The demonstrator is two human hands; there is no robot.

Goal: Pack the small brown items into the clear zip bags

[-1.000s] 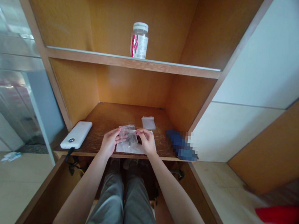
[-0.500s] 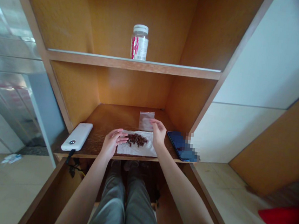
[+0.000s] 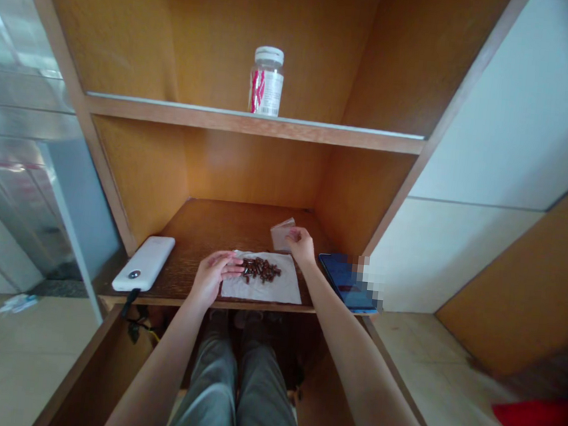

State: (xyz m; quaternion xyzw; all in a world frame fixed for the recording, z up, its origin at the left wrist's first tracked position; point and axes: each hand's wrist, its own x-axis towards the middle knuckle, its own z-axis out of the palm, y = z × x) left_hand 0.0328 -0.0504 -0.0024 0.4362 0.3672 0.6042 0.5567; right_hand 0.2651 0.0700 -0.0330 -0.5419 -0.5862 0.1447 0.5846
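Dark brown capsules (image 3: 261, 270) lie in a loose pile on a white paper tissue (image 3: 261, 294) near the shelf's front edge. My left hand (image 3: 214, 274) rests at the tissue's left side, fingers stretched toward the pile, with nothing visible in them. Behind the tissue, my right hand (image 3: 303, 246) pinches the right part of a small clear zip bag (image 3: 280, 235), which sits tilted on the wood. The hand covers part of the bag, and I cannot make out anything inside it.
A white power bank (image 3: 146, 261) with a black cable lies on the left of the shelf (image 3: 222, 224). On the right lies a dark phone (image 3: 345, 280). A clear bottle with a white cap (image 3: 266, 83) stands on the upper shelf. Below is an open drawer (image 3: 81, 367).
The zip bag has turned and shifted slightly right with my right hand, which has moved a little off the tissue's corner. My left hand has hardly moved.
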